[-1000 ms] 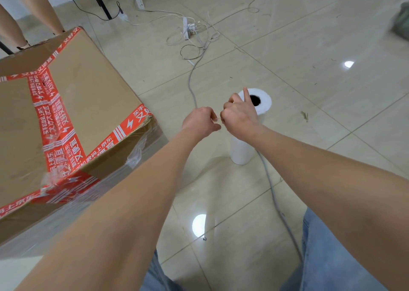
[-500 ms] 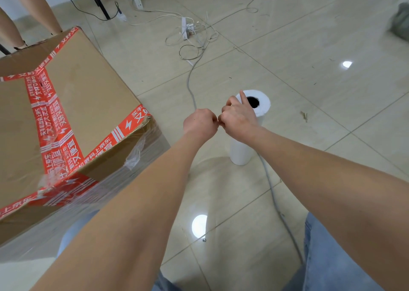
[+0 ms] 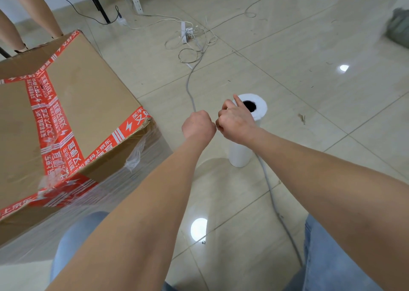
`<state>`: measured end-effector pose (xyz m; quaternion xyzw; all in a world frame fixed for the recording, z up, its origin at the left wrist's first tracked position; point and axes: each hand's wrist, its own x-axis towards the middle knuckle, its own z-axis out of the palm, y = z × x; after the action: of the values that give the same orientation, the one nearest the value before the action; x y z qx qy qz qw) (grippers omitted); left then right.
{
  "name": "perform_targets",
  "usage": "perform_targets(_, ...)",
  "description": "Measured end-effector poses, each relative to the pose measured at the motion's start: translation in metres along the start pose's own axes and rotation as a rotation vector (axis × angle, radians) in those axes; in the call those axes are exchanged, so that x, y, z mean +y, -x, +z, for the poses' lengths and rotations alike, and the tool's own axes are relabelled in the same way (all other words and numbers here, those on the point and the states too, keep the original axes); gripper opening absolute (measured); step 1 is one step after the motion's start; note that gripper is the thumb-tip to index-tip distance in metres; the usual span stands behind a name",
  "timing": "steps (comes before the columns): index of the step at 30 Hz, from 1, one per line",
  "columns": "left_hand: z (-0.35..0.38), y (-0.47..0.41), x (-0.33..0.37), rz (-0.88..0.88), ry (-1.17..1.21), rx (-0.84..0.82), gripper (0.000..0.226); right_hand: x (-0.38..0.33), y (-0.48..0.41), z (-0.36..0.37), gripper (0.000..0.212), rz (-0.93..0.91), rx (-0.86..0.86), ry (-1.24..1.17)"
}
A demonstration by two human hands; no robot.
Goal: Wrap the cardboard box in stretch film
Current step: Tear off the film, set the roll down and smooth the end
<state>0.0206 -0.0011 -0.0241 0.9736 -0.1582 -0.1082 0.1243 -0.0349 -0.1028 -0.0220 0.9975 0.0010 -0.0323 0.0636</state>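
At the far left, 2 bare legs [image 3: 46, 11] of another person stand behind a large brown cardboard box [image 3: 88, 104]. The box sits on the glossy beige tiled floor [image 3: 309, 113], filling the left side of the view. Red printed packing tape [image 3: 51, 122] crosses its top and runs along its edges. Clear stretch film [image 3: 137, 157] covers the lower side walls up to the near corner, where it bunches in a crinkled tuft; the top is bare of film.

In the middle, 2 bare forearms reach forward over blue jeans [image 3: 332, 257]. The left hand [image 3: 199, 128] is clenched into a fist, knuckles up. The right hand [image 3: 236, 124] touches it, fingers curled with the index finger raised. Whether either hand grasps film cannot be told (any film there is too transparent to see).

Just behind the right hand, a white roll of stretch film [image 3: 240, 157] stands upright on the floor, well apart from the box, its dark core hole facing up. A thin grey cable [image 3: 269, 186] runs past the roll toward a white power strip [image 3: 184, 32] amid tangled cords farther away
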Motion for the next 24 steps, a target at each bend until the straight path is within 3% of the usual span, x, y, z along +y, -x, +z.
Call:
perform_targets(3, -0.004, -0.006, -0.006, -0.015, 0.008, 0.021, 0.015, 0.004, 0.006, 0.003, 0.030, -0.010, 0.004, 0.033)
perform_targets(10, -0.002, -0.007, -0.002, 0.110, 0.021, -0.179, 0.012, 0.005, 0.003, 0.000, 0.025, 0.042, -0.022, 0.016)
perform_targets(14, 0.013, -0.007, -0.004, 0.158, -0.080, -0.261, 0.036, 0.003, 0.001, 0.000, 0.023, 0.036, -0.062, 0.039)
perform_targets(17, 0.018, -0.005, -0.004, 0.116, -0.105, -0.216, 0.007, -0.001, -0.001, 0.002, 0.022, 0.024, -0.087, 0.114)
perform_targets(20, 0.017, -0.003, -0.007, 0.112, -0.120, -0.163, 0.025, -0.008, -0.003, 0.003, 0.021, 0.016, -0.108, 0.158)
perform_targets(24, 0.017, -0.003, -0.012, 0.136, -0.110, -0.125, 0.025, -0.015, -0.003, 0.002, 0.023, 0.033, -0.160, 0.238)
